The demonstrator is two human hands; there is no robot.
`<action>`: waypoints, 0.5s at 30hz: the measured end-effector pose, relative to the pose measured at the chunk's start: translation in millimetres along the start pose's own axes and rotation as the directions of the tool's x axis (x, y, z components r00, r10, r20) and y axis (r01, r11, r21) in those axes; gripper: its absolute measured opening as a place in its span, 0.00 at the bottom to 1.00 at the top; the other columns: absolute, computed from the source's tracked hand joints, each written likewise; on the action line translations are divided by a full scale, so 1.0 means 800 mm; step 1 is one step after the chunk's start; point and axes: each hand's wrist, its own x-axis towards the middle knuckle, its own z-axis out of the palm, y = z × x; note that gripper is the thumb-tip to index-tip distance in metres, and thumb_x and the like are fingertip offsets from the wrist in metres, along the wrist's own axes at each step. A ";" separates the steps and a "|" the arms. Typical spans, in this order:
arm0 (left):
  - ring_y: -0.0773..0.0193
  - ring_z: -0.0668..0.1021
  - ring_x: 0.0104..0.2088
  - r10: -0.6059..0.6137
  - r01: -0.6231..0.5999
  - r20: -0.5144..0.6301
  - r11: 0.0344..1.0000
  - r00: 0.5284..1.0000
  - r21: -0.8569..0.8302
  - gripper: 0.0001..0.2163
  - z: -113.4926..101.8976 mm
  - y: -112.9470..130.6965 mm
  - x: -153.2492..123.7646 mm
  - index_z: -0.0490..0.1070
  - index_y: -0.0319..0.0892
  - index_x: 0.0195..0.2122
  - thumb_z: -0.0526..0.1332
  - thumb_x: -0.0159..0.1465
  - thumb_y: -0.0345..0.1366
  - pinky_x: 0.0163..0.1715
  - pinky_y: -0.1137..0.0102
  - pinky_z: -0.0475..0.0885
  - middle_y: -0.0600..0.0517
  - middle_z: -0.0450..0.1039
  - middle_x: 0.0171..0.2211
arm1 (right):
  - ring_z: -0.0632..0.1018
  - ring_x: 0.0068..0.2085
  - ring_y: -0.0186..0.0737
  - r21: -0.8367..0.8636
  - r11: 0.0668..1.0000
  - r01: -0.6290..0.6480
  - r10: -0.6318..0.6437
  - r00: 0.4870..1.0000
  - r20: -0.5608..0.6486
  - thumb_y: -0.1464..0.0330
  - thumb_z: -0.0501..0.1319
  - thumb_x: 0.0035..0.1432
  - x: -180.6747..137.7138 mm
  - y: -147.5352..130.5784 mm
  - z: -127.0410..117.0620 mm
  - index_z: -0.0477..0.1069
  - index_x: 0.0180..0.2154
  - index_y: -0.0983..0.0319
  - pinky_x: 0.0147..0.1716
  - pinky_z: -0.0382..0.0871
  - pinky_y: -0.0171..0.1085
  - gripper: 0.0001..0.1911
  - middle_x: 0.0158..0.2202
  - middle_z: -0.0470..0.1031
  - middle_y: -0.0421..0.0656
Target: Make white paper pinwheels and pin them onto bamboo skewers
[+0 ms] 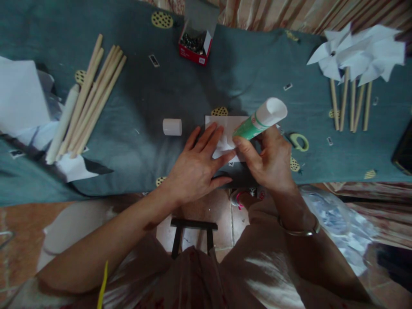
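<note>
A small white sheet of paper [227, 124] lies flat near the table's front edge. My left hand [195, 169] rests on its left part with the fingers spread and stretched out. In my right hand [272, 161] is a green and white glue stick [254, 122], tilted, its lower end down at the paper; the tip itself is hidden by my thumb and fingers. The white glue stick cap [172, 127] lies on its side to the left of the paper. Just right of my right hand are scissors, with a light green handle [299, 141] showing.
Several wooden sticks [93, 98] and white paper [22, 94] lie at the left. A red box [195, 47] of small metal pieces stands at the back. Finished white paper pinwheels [357, 56] lie at the right. Below the edge are a dark stool [194, 224] and a plastic bag [334, 219].
</note>
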 end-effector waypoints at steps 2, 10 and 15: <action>0.43 0.53 0.69 0.000 0.000 0.001 1.000 1.000 0.000 0.27 0.000 0.000 0.000 0.63 0.51 0.62 0.60 0.63 0.53 0.64 0.43 0.51 0.44 0.52 0.69 | 0.78 0.33 0.45 0.016 1.000 -0.012 0.012 1.000 -0.001 0.57 0.59 0.61 0.002 0.000 0.000 0.68 0.38 0.58 0.32 0.72 0.44 0.11 0.31 0.76 0.43; 0.43 0.54 0.69 -0.005 0.005 -0.004 1.000 1.000 -0.004 0.26 0.000 0.001 0.000 0.64 0.51 0.61 0.60 0.63 0.52 0.64 0.43 0.50 0.45 0.52 0.69 | 0.77 0.31 0.45 0.036 0.997 -0.071 0.071 0.997 -0.013 0.54 0.59 0.60 0.007 -0.002 0.004 0.67 0.38 0.58 0.30 0.70 0.43 0.14 0.30 0.76 0.42; 0.43 0.54 0.69 -0.002 0.002 -0.004 1.000 1.000 0.026 0.25 -0.001 0.002 0.001 0.66 0.50 0.59 0.60 0.63 0.52 0.64 0.42 0.51 0.44 0.54 0.68 | 0.77 0.34 0.45 0.083 0.994 -0.066 0.066 0.998 -0.005 0.54 0.59 0.61 0.012 -0.008 0.011 0.66 0.35 0.57 0.35 0.71 0.44 0.14 0.31 0.75 0.43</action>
